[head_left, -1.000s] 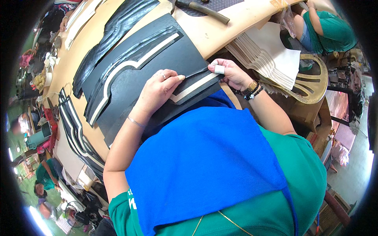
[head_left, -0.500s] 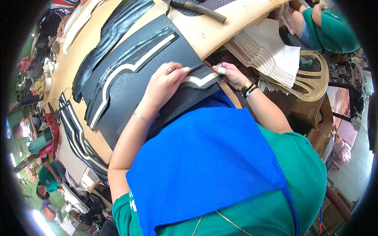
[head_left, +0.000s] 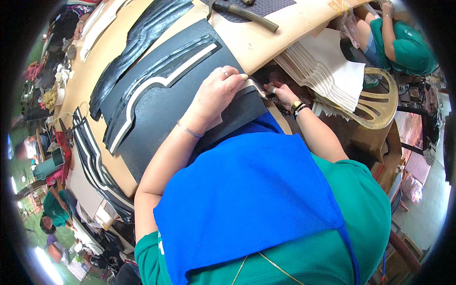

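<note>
On a black board (head_left: 190, 111) lies a shaped black leather-like piece with a cream strip along it (head_left: 156, 80). Nearer my body is a second black piece with a cream edge (head_left: 244, 99), mostly hidden by my hands. My left hand (head_left: 219, 92) is closed, thumb and fingers pinched at this piece's upper edge. At its right end, by the board's edge, my right hand (head_left: 284, 96) is closed on the tip, its fingers partly in shadow. A pale flap (head_left: 214, 122) shows below my left wrist.
Past the board lie a glossy black sheet (head_left: 133, 52) and a hammer (head_left: 247, 16). Several black-and-cream strips (head_left: 97, 161) hang at the table's left edge. Cream cut pieces (head_left: 323, 71) are stacked on a yellowish chair (head_left: 380, 107) at right. Other people sit nearby.
My left hand has moved right and slightly up along the near piece, toward my right hand. My right hand has shifted slightly; the piece's cream edge is now more covered.
</note>
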`<state>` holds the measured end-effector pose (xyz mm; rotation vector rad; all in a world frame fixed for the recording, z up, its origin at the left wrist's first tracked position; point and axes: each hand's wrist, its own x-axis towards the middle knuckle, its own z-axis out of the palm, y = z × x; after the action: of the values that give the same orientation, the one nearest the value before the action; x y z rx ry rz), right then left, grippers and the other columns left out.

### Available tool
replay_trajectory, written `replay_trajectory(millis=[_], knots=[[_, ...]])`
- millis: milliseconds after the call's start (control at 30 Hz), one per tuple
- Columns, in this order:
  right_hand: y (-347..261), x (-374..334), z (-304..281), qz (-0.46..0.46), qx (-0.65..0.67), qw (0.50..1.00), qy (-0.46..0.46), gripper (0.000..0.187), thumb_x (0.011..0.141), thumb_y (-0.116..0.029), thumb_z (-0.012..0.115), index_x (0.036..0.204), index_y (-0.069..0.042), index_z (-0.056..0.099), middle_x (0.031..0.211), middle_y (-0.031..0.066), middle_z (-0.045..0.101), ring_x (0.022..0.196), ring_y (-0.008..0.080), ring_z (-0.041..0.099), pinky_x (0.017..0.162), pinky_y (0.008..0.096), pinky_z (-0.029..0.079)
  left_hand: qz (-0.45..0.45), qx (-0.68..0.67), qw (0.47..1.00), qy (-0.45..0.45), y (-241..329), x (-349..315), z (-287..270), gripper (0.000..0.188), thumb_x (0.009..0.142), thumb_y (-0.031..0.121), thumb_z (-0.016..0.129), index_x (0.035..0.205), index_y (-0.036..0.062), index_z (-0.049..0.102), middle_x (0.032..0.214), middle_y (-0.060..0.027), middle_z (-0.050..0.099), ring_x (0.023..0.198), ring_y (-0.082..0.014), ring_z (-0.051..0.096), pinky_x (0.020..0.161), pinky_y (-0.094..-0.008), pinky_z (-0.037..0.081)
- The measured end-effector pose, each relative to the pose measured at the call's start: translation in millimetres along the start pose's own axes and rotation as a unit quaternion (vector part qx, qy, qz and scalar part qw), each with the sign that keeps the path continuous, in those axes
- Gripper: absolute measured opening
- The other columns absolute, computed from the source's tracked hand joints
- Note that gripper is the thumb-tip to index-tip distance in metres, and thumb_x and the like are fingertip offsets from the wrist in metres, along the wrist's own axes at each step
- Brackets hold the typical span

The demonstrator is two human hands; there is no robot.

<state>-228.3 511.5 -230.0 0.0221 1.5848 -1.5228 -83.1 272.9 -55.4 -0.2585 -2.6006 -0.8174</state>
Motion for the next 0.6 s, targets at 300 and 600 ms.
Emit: replay_trajectory(millis=[300, 600], knots=[[11.5, 14.1, -14.2, 0.022, -0.084, 0.996, 0.016, 0.034, 0.083, -0.038, 0.08, 0.101, -0.01, 0.071, 0.095, -0.0008, 0.069, 0.088, 0.0108, 0.056, 0.076, 0.026, 0.041, -0.029, 0.003, 1.0, -0.005, 1.1, -12.2, -4.6, 0.016, 0.089, 0.012, 0.068, 0.102, 0.0055, 0.071, 0.098, -0.0121, 0.066, 0.091, -0.0291, 0.065, 0.079, -0.0372, 0.054], [22.8, 24.0, -23.7, 0.038, -0.095, 0.994, 0.029, 0.035, 0.082, -0.042, 0.08, 0.097, -0.012, 0.072, 0.098, -0.0017, 0.068, 0.087, 0.0119, 0.055, 0.072, 0.0282, 0.04, -0.068, 0.028, 0.997, -0.008, 7.1, -28.5, -14.0, 0.017, 0.088, 0.009, 0.067, 0.104, 0.0068, 0.072, 0.098, -0.0104, 0.066, 0.091, -0.0287, 0.065, 0.08, -0.037, 0.054]])
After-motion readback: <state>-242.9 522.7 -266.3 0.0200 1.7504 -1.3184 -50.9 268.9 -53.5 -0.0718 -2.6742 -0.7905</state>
